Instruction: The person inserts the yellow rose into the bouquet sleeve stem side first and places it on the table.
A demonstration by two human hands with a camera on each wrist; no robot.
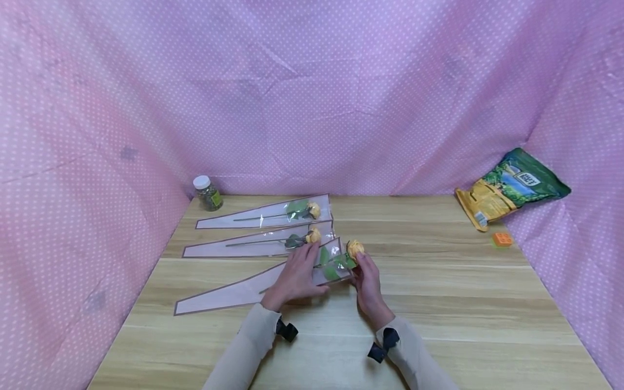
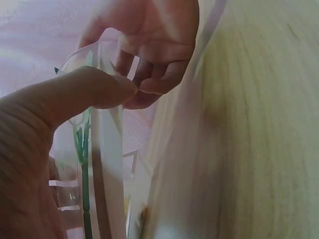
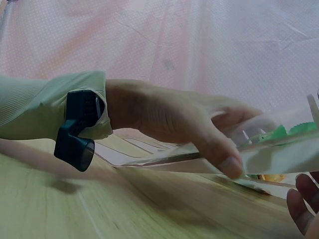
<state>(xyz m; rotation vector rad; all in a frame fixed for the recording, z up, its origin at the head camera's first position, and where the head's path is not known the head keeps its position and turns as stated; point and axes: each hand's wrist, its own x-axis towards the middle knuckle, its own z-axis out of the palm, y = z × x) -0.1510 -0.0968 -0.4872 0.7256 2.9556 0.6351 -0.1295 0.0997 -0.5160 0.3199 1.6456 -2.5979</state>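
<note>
A clear flower sleeve with a dark border [image 1: 224,295] lies slanted on the near side of the group. Inside it is a rose's green stem [image 2: 85,174]; the yellow rose [image 1: 355,249] has its head at the wide mouth of the sleeve. My left hand [image 1: 298,273] grips the sleeve near that wide end, thumb [image 2: 94,88] on one side and fingers on the other. At the mouth, my right hand [image 1: 369,284] holds the rose by its head. Its fingers [image 3: 303,201] lie under the sleeve in the right wrist view, partly cut off.
Beyond lie two more sleeved roses, a middle one [image 1: 313,235] and a far one [image 1: 313,209]. A white-capped jar [image 1: 208,194] stands at the back left. At the right are a green and yellow bag [image 1: 512,187] and an orange block [image 1: 502,239]. Pink dotted cloth [image 1: 312,108] surrounds the table.
</note>
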